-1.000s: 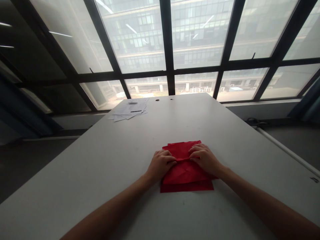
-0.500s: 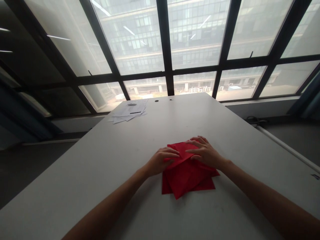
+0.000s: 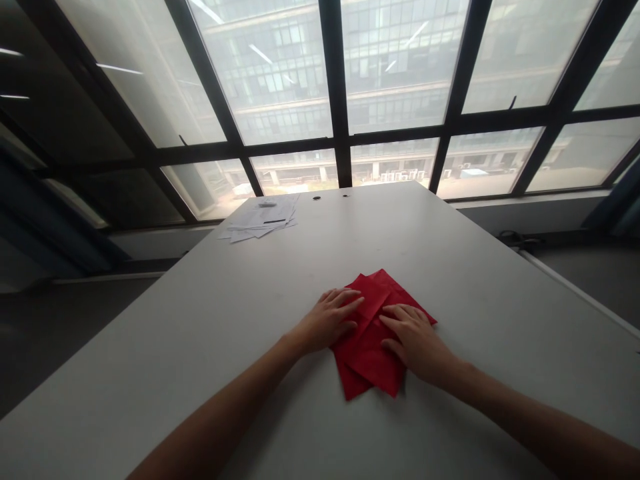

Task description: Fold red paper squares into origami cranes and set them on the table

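Note:
Several flat red pieces, like paper or envelopes (image 3: 373, 353), lie overlapping at different angles on the white table (image 3: 225, 373). My left hand (image 3: 327, 320) rests on their left edge, fingers spread and pointing right. On the right side, my right hand (image 3: 413, 337) lies over the red pieces with its fingers apart, pointing left. Neither hand is closed around anything. Parts of the red pieces are hidden under both hands.
White paper sheets (image 3: 257, 220) lie at the table's far left, with a small dark strip and a pale object on them. Two small dark spots mark the far edge. Large windows stand beyond, with blue curtains (image 3: 55, 227) at the sides.
The red pieces have turned and now lie at other angles. My right hand has come lower, toward me, uncovering their far corners. My left hand has shifted slightly.

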{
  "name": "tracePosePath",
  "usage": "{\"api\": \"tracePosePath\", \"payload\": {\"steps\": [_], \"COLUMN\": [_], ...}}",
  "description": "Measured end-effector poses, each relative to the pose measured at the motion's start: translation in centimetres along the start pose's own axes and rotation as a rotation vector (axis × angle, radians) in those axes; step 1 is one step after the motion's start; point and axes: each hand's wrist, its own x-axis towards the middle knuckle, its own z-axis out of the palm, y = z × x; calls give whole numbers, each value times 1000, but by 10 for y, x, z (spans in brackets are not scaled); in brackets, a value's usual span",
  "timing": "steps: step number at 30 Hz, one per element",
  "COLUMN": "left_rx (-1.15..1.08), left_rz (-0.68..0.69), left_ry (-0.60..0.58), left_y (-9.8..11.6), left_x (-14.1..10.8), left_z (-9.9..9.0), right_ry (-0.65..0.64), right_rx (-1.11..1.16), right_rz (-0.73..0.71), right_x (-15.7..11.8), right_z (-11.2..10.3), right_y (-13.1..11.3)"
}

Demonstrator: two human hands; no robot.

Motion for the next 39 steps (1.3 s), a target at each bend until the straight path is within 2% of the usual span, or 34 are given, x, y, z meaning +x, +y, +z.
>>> {"api": "tracePosePath", "payload": {"steps": [3,9,15,18,20,22,24,30,39], "left_rx": [-72,-100,-141,-161,-164,-158,-144,-135,-282], "left_rz": [50,-72,-64,-56,-23,2,0,-40,-55], "left_ry": [-49,97,116,78,3,-62,-73,20,206], "left_y": [-3,-4,-5,-5,-6,-7,-7,-8,-16], "left_x": [0,2,3,2,1,1,1,1,2], "left_z": [2,5,6,4,3,2,3,8,16], "right_ry": [-1,98,158,169,175,156,123,155,249], "right_rx": [47,80,89,57,33,13,-1,10,-51], "right_rz": [-12,0,-16,-4,3,6,4,-9,-97], "right_x": [1,5,8,8,8,7,7,7,9], "right_z": [-2,4,6,5,4,4,4,6,1], "right_y": [7,8,5,2,1,1,2,3,-2]}}
